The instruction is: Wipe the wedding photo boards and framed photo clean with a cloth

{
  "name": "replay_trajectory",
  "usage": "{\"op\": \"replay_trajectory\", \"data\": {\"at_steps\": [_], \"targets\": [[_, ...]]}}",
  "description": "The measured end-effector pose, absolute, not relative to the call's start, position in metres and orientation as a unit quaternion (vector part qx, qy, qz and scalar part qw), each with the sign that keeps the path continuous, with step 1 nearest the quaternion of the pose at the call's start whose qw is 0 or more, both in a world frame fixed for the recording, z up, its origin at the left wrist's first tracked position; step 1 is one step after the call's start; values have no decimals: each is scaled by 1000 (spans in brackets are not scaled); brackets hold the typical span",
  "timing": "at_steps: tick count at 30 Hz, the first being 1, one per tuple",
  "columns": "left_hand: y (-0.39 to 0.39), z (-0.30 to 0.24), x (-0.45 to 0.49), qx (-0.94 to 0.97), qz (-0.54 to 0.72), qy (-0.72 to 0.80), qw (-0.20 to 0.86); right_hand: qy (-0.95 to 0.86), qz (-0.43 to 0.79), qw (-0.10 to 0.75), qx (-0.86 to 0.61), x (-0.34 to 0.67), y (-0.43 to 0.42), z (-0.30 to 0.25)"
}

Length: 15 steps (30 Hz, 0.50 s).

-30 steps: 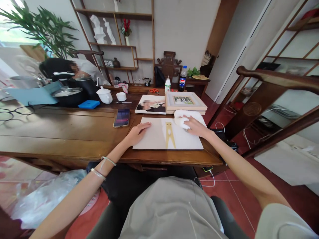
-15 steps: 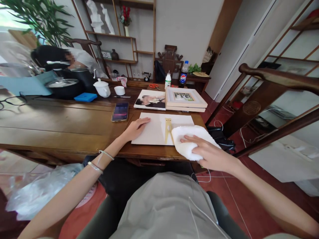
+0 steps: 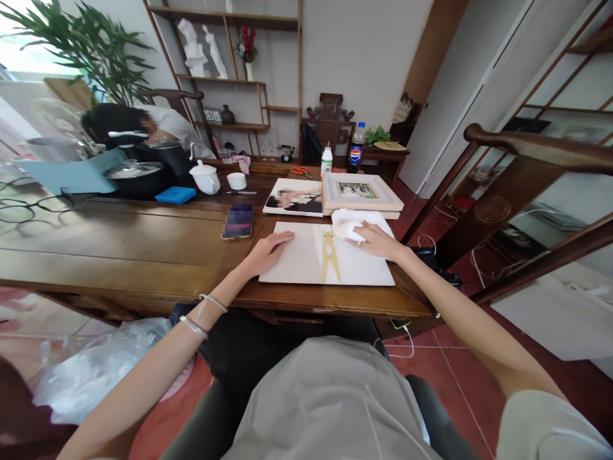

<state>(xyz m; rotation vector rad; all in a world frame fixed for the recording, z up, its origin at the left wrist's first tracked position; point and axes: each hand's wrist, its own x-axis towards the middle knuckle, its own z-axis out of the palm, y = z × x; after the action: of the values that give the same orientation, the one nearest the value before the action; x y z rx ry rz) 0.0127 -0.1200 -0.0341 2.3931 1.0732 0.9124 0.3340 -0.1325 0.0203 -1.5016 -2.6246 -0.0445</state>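
Note:
A white board (image 3: 301,259) with a gold stand piece (image 3: 328,253) lies flat on the wooden table (image 3: 143,246) in front of me. My left hand (image 3: 268,249) rests flat and open on the board's left edge. My right hand (image 3: 376,239) presses a white cloth (image 3: 347,223) onto the board's far right corner, fingers curled over the cloth.
Beyond the board lie a printed photo (image 3: 294,198) and a framed picture (image 3: 359,191). A phone (image 3: 238,221) lies to the left. Pots, a white teapot (image 3: 205,178), a cup and a blue sponge (image 3: 175,194) stand further left, where another person sits. Bottles and scissors are at the back.
My right hand with the cloth has moved from the board's near right edge back up to its far right corner. My left hand stays put.

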Motion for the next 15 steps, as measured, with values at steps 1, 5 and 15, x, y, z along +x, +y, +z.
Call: {"op": "replay_trajectory", "data": {"at_steps": [1, 5, 15], "targets": [[-120, -34, 13, 848, 323, 380, 181, -867, -13, 53, -496, 334, -143, 23], [-119, -36, 13, 849, 322, 378, 178, -884, 28, 23, -465, 332, -208, 37], [-119, -36, 13, 848, 325, 381, 173, -891, 71, 46, -445, 332, -236, 40]]}}
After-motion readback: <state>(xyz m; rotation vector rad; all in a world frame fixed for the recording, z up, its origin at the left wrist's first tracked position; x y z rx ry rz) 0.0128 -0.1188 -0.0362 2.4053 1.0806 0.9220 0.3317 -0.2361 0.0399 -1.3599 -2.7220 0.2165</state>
